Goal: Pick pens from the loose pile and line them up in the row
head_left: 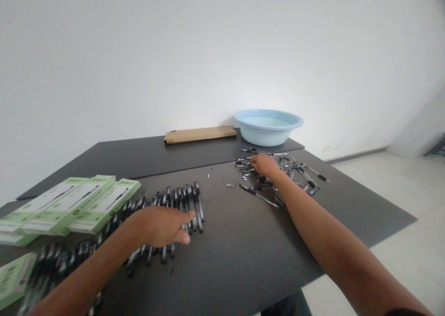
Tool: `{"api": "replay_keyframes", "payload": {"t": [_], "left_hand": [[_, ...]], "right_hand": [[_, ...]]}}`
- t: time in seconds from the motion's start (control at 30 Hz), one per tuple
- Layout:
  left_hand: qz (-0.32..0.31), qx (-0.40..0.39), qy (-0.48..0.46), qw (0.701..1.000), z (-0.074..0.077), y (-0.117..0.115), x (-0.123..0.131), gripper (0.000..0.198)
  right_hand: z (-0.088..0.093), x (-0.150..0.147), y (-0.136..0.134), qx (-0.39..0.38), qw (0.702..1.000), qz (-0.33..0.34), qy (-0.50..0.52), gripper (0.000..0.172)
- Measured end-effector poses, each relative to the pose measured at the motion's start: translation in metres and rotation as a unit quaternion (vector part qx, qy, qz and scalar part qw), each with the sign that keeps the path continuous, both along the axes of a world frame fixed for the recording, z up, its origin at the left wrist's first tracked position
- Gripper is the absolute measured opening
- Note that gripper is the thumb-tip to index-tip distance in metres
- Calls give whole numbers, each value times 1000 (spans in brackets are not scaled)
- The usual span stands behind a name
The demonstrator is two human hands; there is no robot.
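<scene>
My left hand (163, 224) lies on a long row of black pens (189, 200) laid side by side on the dark table (243, 251), fingers stretched toward the row's right end. My right hand (264, 165) reaches far across to a loose scatter of pens (295, 177) near the back right. Its fingers curl down into the pile, and what they hold is hidden.
Green and white pen boxes (83, 202) are stacked at the left, over the row. A light blue basin (268, 126) and a flat brown cardboard piece (200, 134) stand at the back by the white wall. Tiled floor lies to the right of the table's edge.
</scene>
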State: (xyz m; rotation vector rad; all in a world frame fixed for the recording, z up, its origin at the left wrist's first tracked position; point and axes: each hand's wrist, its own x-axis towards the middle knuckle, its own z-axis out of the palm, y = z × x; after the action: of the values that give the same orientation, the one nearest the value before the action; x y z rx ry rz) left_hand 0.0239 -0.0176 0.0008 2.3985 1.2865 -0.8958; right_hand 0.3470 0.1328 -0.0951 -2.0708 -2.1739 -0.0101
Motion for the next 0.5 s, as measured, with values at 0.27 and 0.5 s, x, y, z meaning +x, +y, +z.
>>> {"api": "replay_keyframes", "payload": {"t": [0.27, 0.5], "left_hand": [[-1, -1, 21, 1000, 4, -4, 7, 63], [0, 4, 12, 1000, -1, -3, 6, 61]], "right_hand": [[-6, 1, 4, -30, 998, -10, -49, 31], [-11, -1, 7, -23, 1000, -13, -10, 32]]}}
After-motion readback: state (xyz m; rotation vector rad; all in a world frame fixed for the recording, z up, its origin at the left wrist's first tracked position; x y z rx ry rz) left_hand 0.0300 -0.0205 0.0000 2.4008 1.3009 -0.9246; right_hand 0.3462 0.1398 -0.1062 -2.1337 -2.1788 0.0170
